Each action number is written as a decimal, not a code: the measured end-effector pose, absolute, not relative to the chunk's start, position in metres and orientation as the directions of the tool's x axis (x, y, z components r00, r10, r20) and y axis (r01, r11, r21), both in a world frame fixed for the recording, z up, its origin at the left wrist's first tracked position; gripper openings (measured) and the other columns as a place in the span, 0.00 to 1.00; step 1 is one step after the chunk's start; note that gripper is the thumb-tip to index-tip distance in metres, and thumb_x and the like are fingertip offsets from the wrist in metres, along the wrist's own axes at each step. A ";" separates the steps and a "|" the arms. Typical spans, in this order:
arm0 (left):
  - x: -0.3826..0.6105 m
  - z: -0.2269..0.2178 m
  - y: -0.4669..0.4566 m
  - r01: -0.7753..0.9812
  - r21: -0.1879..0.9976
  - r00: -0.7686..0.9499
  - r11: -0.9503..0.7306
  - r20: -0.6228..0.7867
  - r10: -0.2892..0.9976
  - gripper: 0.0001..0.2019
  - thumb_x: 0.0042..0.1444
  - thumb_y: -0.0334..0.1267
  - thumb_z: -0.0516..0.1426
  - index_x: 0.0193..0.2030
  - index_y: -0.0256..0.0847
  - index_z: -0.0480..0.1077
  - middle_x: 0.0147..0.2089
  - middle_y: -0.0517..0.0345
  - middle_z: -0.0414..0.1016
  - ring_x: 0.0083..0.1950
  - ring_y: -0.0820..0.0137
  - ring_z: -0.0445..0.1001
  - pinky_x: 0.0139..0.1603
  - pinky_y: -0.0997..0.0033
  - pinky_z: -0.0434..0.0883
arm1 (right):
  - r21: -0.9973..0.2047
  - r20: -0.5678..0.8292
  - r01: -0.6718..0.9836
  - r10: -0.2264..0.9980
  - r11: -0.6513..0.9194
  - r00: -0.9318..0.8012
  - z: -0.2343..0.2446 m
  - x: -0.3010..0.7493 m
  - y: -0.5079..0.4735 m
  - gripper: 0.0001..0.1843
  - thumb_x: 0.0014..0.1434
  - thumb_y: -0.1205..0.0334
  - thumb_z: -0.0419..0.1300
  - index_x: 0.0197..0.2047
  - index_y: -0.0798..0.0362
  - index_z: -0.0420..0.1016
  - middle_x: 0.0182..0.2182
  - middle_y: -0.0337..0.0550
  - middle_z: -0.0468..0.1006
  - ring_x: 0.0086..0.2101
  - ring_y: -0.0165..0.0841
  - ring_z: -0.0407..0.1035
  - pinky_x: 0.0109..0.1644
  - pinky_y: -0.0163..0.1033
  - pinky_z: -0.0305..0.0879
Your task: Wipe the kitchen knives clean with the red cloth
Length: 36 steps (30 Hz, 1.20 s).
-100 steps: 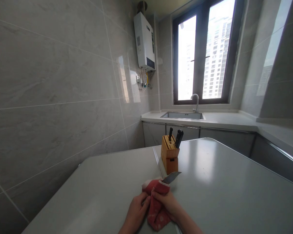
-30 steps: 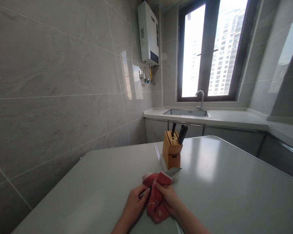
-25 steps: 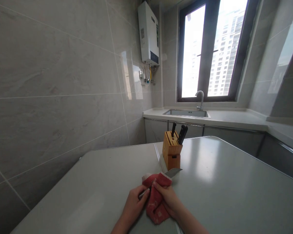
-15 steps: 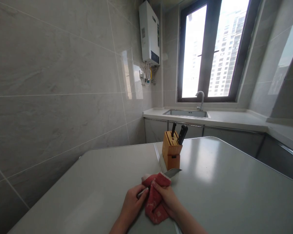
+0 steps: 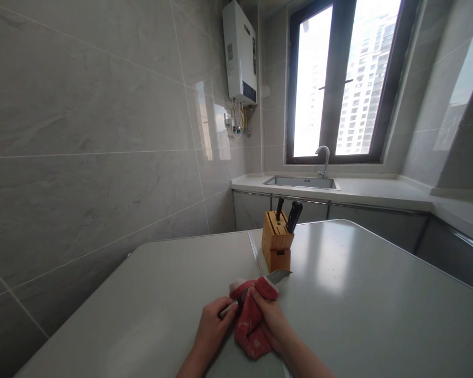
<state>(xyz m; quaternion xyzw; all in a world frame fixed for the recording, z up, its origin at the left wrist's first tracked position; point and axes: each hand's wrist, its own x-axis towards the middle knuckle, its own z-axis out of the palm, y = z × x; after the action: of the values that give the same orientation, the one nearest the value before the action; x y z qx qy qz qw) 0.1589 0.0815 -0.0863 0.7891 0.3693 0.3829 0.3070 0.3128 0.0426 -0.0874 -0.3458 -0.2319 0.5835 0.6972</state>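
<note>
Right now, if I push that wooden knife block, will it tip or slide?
The knife block stands taller than wide, so a high push might tip it. Pushed low, it would probably slide, since the table looks glossy.

Knife blade (image 5: 280, 273) mostly hidden by red cloth (image 5: 253, 326), handle (image 5: 227, 308) by left hand (image 5: 210, 329).

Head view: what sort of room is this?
Most likely a home kitchen: a sink with a faucet under the window, a wooden knife block on the table, a water heater on the tiled wall. Left hand holds a knife, right hand a red cloth around its blade.
</note>
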 end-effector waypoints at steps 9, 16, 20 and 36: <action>0.158 -0.087 0.083 0.351 0.775 0.429 -0.526 0.367 0.826 0.16 0.57 0.46 0.53 0.31 0.36 0.74 0.30 0.57 0.76 0.32 0.69 0.70 0.36 0.77 0.64 | -0.669 -0.113 -0.732 0.957 0.126 0.268 -0.082 0.319 0.045 0.16 0.43 0.54 0.69 0.32 0.56 0.75 0.29 0.44 0.80 0.30 0.36 0.74 0.40 0.41 0.70; 0.159 -0.087 0.084 0.399 0.755 0.433 -0.520 0.345 0.833 0.19 0.58 0.48 0.51 0.27 0.35 0.71 0.25 0.59 0.71 0.29 0.72 0.66 0.31 0.78 0.61 | -0.654 -0.109 -0.744 0.956 0.138 0.273 -0.080 0.324 0.047 0.16 0.42 0.55 0.70 0.31 0.56 0.74 0.28 0.43 0.80 0.30 0.35 0.74 0.42 0.42 0.70; 0.159 -0.088 0.084 0.383 0.764 0.432 -0.520 0.349 0.831 0.18 0.58 0.47 0.51 0.27 0.35 0.72 0.26 0.59 0.72 0.30 0.71 0.67 0.32 0.78 0.62 | -0.664 -0.130 -0.740 0.958 0.106 0.254 -0.081 0.323 0.046 0.16 0.42 0.57 0.70 0.31 0.57 0.74 0.27 0.43 0.80 0.28 0.34 0.73 0.39 0.40 0.70; 0.160 -0.084 0.082 0.338 0.794 0.436 -0.505 0.344 0.832 0.17 0.58 0.46 0.52 0.29 0.36 0.73 0.28 0.57 0.75 0.32 0.70 0.70 0.34 0.78 0.64 | -0.673 -0.121 -0.735 0.968 0.083 0.221 -0.078 0.321 0.044 0.15 0.42 0.56 0.70 0.30 0.56 0.74 0.26 0.44 0.79 0.26 0.32 0.72 0.35 0.38 0.69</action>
<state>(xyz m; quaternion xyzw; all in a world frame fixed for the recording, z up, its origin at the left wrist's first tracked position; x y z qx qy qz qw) 0.1601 0.0822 -0.0840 0.7813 0.3741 0.3770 0.3278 0.3206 0.0441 -0.0783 -0.3193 -0.1822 0.5969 0.7131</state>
